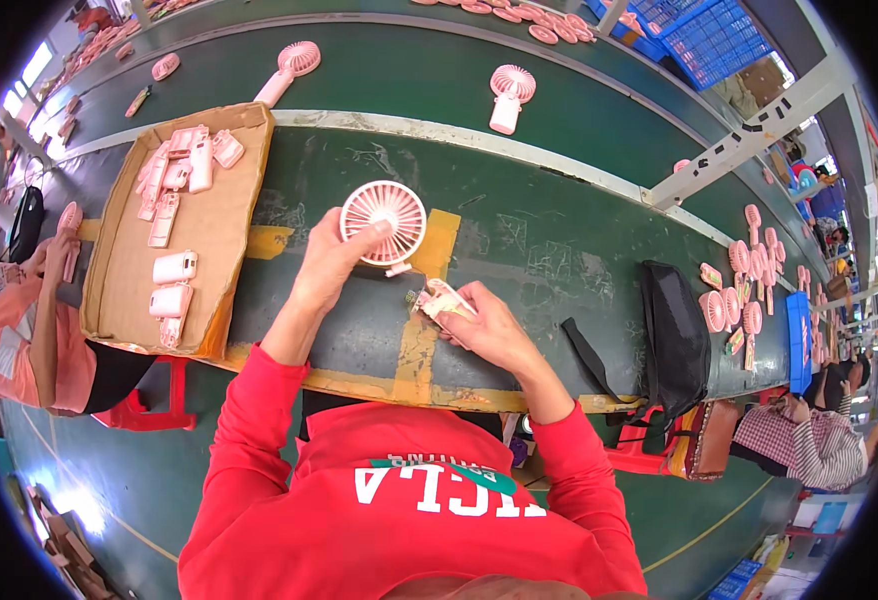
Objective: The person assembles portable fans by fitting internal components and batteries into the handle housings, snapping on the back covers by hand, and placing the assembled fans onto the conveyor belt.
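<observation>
step: joining fan head point(384, 222) to handle point(443, 301), my guess | left hand point(331, 268) pinches head | right hand point(489, 325) clasps handle, just right of head | next: likely align stem

Both forearms rise from the lower middle of the frame in red sleeves pushed up past the wrists, angling toward each other near the centre. The left hand point(331, 262) sits just left of centre, wrist bent, thumb stretched up and rightward, fingers curled in a pinch. The right hand point(487, 325) lies slightly lower and right of centre, knuckles up, fingers folded inward in a closed grip
</observation>
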`<state>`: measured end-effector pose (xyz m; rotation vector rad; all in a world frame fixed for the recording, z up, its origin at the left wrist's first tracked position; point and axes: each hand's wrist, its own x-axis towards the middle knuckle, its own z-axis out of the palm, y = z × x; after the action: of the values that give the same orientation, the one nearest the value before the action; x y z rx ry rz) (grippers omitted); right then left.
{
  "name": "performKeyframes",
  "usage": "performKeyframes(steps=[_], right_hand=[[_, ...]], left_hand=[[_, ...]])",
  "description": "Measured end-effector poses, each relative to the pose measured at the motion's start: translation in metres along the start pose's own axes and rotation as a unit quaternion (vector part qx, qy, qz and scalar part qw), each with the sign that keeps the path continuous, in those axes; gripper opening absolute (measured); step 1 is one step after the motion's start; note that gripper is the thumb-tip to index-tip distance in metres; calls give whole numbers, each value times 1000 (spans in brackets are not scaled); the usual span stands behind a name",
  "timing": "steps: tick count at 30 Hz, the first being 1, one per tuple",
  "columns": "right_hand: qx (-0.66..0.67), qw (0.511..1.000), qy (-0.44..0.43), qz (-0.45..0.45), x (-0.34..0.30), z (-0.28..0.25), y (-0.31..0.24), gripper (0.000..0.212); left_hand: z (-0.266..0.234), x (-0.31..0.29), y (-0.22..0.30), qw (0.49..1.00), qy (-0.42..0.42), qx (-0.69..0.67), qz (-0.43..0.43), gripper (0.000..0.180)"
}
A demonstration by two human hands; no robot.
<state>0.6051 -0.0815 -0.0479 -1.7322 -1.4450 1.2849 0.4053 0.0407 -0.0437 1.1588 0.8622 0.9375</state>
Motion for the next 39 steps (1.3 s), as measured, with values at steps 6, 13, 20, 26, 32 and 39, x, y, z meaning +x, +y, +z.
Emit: performKeyframes(steps=[6,13,20,26,32,39], right_hand=[[380,923,-42,46,-12,16,4,29],[327,940,-35,87,-17,31,-3,24],[412,908,-36,70,-33,38,-20,19],[403,915,-12,19,-34,47,-18,22],[362,932,-1,-9,-30,46,-15,24],[370,926,72,32,-14,42,5,22]], left_hand=[[7,-29,34,990,-8,-138,-21,38],[48,-67,43,994,-69,-85,4,44],[40,-59,23,999,9,-43,20,43],[41,-57,12,998,22,-61,16,44],[37,-56,6,999,7,-48,-8,44],[39,-58,12,853,93,408,313,46]])
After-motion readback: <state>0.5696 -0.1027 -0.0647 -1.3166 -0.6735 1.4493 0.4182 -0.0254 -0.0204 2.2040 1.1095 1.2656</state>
